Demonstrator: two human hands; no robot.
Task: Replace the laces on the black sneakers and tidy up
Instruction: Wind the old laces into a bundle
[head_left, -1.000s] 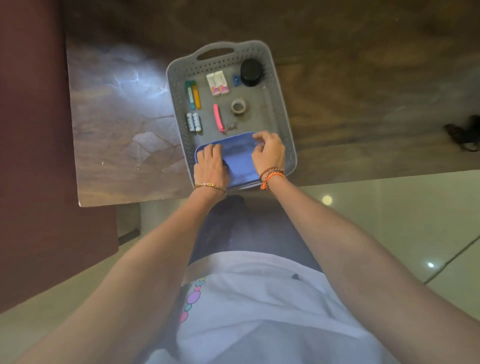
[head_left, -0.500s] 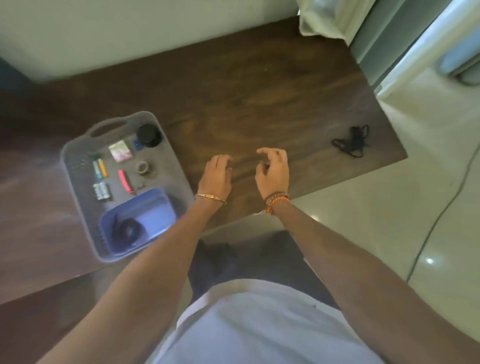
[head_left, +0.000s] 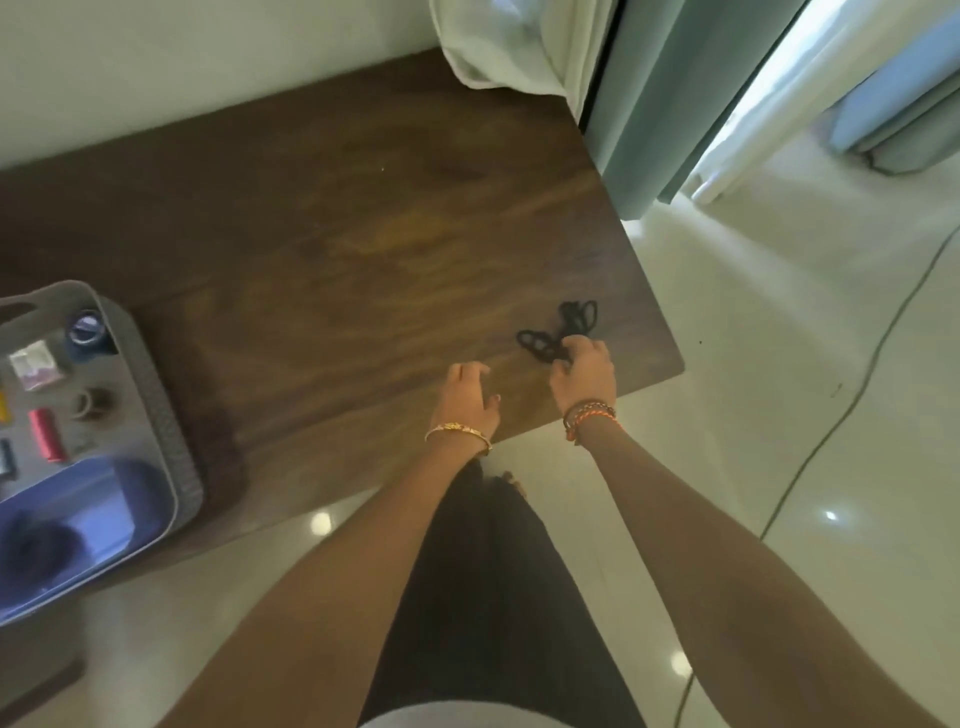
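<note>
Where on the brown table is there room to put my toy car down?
The widest bare patch of the table lies between the grey tray on the left and the black laces near the right corner, back to the wall. It is crowded at the front right, where the right hand pinches the laces and the left hand hovers.

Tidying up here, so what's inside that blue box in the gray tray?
A dark bundle lies inside the blue box, in the gray tray. It is too blurred to identify, and the frame edge cuts off the box's left side.
</note>
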